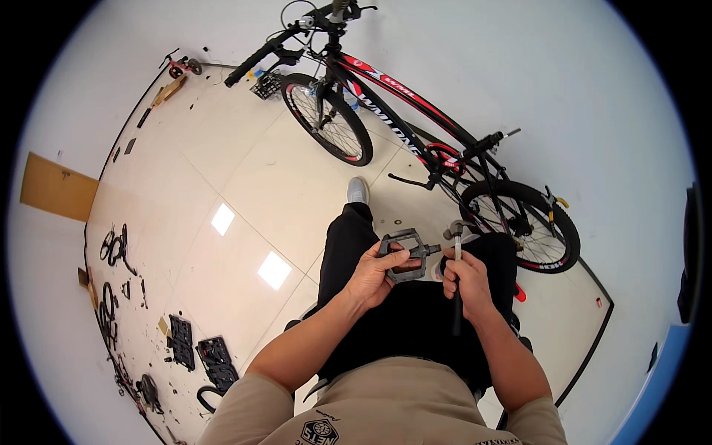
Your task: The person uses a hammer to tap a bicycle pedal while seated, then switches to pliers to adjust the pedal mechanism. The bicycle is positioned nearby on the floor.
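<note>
Above my lap, my left hand grips a dark grey bicycle pedal by its frame, thumb across the top. The pedal's threaded axle end points right, toward a claw hammer. My right hand is wrapped round the hammer's handle, with the metal head up and the black grip hanging below. Hammer head and axle end are close together; I cannot tell whether they touch. Ahead of me stands a black and red bicycle, its near crank arm without a pedal.
Two open black tool cases lie on the tiled floor at lower left. Loose bike parts are scattered along the left wall. A small black basket is by the front wheel. Washers lie near my foot.
</note>
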A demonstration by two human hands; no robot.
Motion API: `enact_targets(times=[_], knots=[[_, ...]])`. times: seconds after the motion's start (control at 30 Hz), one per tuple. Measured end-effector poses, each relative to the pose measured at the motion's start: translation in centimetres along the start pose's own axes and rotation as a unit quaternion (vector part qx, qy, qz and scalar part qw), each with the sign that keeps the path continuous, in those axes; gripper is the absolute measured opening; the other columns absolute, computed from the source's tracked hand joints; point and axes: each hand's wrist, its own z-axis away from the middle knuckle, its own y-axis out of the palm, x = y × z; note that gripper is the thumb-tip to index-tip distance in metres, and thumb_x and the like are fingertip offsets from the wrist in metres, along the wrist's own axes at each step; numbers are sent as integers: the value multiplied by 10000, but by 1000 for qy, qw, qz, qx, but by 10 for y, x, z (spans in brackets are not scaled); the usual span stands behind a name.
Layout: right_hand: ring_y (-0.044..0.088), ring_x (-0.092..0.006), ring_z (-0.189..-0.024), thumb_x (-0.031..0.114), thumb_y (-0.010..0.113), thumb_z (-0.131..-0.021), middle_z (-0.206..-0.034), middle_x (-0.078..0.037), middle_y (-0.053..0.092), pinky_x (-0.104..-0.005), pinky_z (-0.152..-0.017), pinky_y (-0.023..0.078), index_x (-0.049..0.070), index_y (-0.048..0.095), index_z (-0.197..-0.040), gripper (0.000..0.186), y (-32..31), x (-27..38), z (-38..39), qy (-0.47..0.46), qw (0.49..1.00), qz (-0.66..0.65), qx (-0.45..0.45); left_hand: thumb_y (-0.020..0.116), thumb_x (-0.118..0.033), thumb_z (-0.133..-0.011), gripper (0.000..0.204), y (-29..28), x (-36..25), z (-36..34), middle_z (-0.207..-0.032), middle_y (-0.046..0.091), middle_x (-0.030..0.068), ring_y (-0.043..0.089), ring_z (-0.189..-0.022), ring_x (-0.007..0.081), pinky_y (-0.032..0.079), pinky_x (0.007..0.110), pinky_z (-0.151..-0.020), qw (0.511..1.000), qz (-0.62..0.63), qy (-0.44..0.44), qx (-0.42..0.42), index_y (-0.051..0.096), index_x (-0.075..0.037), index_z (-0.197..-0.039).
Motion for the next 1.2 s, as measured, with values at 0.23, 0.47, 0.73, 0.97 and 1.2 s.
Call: enact_targets(times=[0.23,0.47,0.73,0.97,1.2], knots=[[469,-111,-568,60,528,-927,-739,-26,492,-263,-495,378,-7,510,-1184,265,-8,-3,-10,49,997,-60,26,656,-61,-933,152,-7,-9,-2,-1070,670,111,682,-1060,281,555,483,-911,993,90,55,-46,552,-98,-1038],[467,-118,-577,150,540,-996,-814,-33,526,-271,-495,397,79,519,-1073,106,-39,-36,-30,172,977,-130,-1,679,-139,-935,193,-7,0,-4,-1010,690,88,667,-976,239,488,439,-867,988,130,29,-75,580,-120,-1099],[460,-121,-570,124,540,-989,-808,-38,524,-269,-494,396,47,513,-968,85,-25,-29,-66,248,955,-161,-21,674,-184,-947,205,1,-13,-10,-949,677,16,638,-963,154,457,367,-810,966,219,34,-132,595,-156,-1134],[403,-103,-505,136,539,-979,-726,-13,496,-261,-449,328,84,508,-896,103,-8,-59,-122,255,964,-15,-75,684,-228,-938,162,-17,-46,-89,-884,627,-41,597,-852,126,462,390,-790,955,202,73,-205,616,-198,-1082],[426,-125,-490,32,502,-898,-672,-31,479,-281,-428,328,45,502,-805,93,-19,-143,-187,335,925,-19,-177,616,-212,-992,85,-65,-81,-185,-924,656,-21,614,-864,122,461,406,-809,932,205,73,-291,597,-189,-1071]])
